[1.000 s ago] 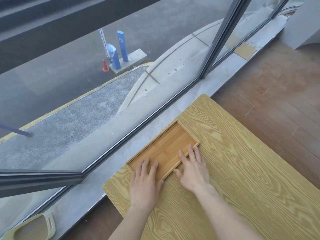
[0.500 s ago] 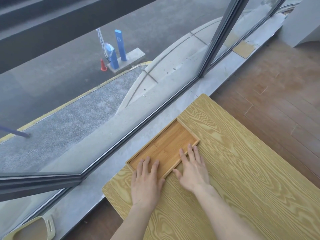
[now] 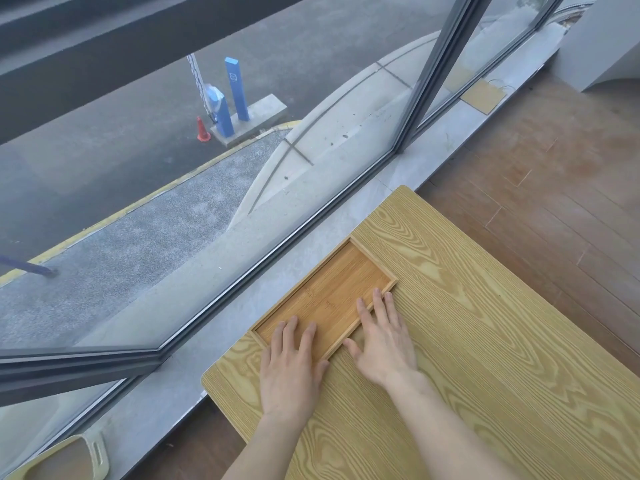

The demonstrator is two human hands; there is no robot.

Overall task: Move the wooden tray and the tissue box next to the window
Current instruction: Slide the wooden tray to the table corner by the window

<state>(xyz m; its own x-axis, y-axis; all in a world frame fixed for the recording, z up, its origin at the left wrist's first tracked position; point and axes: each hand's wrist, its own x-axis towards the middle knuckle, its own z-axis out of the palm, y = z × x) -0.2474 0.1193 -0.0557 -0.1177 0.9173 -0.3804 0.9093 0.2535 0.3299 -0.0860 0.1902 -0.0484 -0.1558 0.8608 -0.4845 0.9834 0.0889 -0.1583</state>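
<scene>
1. Head view, looking down: the wooden tray (image 3: 325, 296) lies flat on the light wood-grain table (image 3: 467, 358), right at the table edge that faces the window (image 3: 214, 188), above the grey sill (image 3: 221, 327).
2. Your left hand (image 3: 289, 367) lies flat and open, palm down — fingers (image 3: 292, 336) spread, reaching over the tray's near long rim and resting on its floor near the left-hand corner. Nothing is gripped.
3. Your right hand (image 3: 382, 341) is also flat and unclenched; its palm sits on the table just beside the tray, and its fingertips (image 3: 377, 296) cross the near rim close to the tray's right-hand corner. The thumb stays on the table side of the rim.
4. So the tray is ahead of both hands, on the window side of them, with the two hands touching its near long edge and well apart from each other along it.
5. Long axis: it runs parallel to the window frame and the table's edge — from lower left to upper right in the picture. One short end points toward the table's far corner, the other toward the near-left corner.
6. The tray's far long rim lines up with the table edge; whether it overhangs the edge, you cannot tell.
7. The tray holds nothing but your fingers.
</scene>
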